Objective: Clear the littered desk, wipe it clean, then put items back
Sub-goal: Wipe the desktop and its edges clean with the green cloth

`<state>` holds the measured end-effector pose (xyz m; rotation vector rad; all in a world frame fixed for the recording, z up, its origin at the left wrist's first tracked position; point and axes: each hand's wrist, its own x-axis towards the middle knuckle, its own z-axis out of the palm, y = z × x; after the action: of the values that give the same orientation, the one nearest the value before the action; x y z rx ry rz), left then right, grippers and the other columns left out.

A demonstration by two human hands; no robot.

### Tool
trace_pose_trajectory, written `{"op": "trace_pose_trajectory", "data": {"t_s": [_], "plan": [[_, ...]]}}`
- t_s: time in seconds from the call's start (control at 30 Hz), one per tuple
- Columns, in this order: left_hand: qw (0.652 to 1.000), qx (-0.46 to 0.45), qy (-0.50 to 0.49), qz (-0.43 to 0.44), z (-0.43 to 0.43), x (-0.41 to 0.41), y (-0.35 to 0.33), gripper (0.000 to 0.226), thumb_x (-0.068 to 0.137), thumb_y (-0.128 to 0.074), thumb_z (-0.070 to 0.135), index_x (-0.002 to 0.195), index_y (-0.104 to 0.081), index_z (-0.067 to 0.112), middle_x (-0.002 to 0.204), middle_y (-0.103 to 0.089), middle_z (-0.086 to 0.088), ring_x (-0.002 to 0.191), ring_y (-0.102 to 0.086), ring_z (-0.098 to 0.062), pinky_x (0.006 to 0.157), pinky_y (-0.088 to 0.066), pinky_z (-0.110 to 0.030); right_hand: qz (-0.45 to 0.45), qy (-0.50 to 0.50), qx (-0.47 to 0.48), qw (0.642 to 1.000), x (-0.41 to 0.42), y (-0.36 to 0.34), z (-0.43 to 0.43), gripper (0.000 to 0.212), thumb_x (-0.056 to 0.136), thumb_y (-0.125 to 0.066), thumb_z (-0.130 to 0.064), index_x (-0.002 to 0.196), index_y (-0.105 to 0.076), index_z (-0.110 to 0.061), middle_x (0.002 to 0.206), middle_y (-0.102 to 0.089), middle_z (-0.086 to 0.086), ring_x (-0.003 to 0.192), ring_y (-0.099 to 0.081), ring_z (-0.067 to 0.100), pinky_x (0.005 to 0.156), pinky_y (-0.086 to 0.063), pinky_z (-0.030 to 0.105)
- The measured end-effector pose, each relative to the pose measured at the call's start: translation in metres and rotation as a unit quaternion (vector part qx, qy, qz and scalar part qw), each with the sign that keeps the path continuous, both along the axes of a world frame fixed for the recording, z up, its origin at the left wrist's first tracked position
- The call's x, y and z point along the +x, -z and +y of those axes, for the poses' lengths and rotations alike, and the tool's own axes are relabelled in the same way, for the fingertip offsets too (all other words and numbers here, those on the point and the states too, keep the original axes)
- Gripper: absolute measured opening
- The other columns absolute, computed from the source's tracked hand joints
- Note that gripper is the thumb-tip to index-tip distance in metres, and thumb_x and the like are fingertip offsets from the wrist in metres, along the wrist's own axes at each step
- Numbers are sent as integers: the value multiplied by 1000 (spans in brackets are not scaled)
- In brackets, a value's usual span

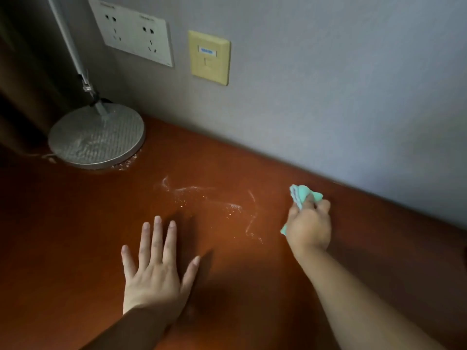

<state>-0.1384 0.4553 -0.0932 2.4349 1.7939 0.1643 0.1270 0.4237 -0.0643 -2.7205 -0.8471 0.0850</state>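
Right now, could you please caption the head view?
Right hand grips a green cloth over the streaked orange desk; left hand spread open.

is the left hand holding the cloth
No, the left hand lies flat and open on the desk; the right hand grips the green cloth.

Orange-brown desk [88, 223] — mint-green cloth [302, 194], grey cross-hatched lamp base [97, 137].
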Motion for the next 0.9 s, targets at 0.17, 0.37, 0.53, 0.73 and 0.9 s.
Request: {"op": "trace_pose_trajectory", "data": {"t_s": [0.17, 0.37, 0.53, 0.73, 0.9], "plan": [[999, 26, 29, 26, 0, 0, 1, 77, 92, -15, 65, 147, -14, 12, 155, -15, -12, 144, 2, -19, 111, 14, -41, -41, -204, 21, 978, -77, 5, 23, 48, 78, -64, -21, 124, -59, -7, 103, -57, 12, 85, -59, 31, 66, -52, 35], [1000, 24, 9, -7, -2, 0, -3, 77, 93, -12, 61, 144, -29, 5, 152, -18, -12, 145, 12, -16, 112, 6, -42, 138, -331, 138, 923, -88, -9, 4, 48, 77, -34, -28, 101, -70, -7, 96, -56, 8, 82, -58, 21, 74, -45, 28], [999, 42, 22, 16, 0, 0, 2, 76, 94, -15, 62, 144, -23, 6, 152, -23, -15, 143, -8, -23, 111, 3, -46, 29, -128, 87, 988, 17, -10, 41, 42, 86, -50, -3, 127, -58, -8, 117, -49, 23, 107, -50, 39, 99, -34, 31], [998, 53, 20, 18, 1, 0, 4, 76, 93, -13, 63, 145, -23, 9, 152, -24, -13, 142, -11, -23, 111, -2, -46, -17, -223, 137, 965, -65, 10, 82, 42, 78, -40, -8, 106, -71, -11, 97, -61, 17, 83, -54, 40, 75, -47, 37], [999, 43, 10, -3, -3, -1, -1, 77, 93, -11, 63, 147, -19, 8, 153, -21, -13, 144, -4, -22, 112, 1, -44, 129, -462, 105, 871, -100, -5, 53, 43, 78, -39, 0, 98, -75, -12, 88, -60, -1, 85, -56, 27, 79, -47, 26]]}}
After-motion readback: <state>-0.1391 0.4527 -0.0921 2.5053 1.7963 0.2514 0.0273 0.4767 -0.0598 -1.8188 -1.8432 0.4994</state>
